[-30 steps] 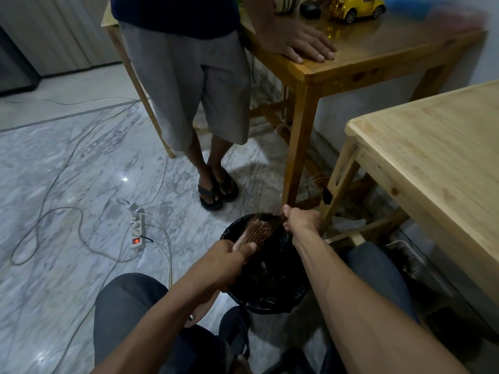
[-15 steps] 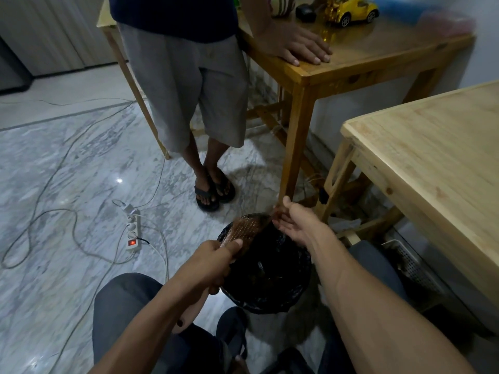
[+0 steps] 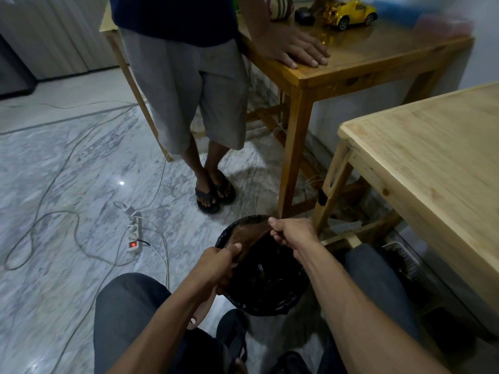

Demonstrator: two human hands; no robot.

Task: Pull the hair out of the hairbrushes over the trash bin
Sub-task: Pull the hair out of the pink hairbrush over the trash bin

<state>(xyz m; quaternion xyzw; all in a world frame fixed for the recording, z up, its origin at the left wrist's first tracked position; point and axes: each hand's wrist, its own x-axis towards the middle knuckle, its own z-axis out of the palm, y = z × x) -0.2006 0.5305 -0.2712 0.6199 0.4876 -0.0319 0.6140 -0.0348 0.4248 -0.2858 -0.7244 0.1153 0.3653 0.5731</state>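
Fingers [image 3: 278, 234] on hairbrush [image 3: 247, 236] over trash bin [image 3: 270, 298]

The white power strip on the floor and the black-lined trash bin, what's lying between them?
In the head view, only bare marble floor and thin cables separate the white power strip from the black-lined trash bin.

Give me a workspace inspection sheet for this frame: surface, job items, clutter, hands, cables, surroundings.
Surface: marble floor, no worktop in use.
Job's things: hairbrush held bristles up over the black-lined trash bin.
Clutter: yellow toy car on the darker wooden table; metal basket under the lighter table.
Hands: left hand grips the brush handle; right hand pinches at the brush's far end.
Cables: power strip, switch lit, with loose cords across the floor.
Surroundings: a second person stands close behind the bin, hand on the table.
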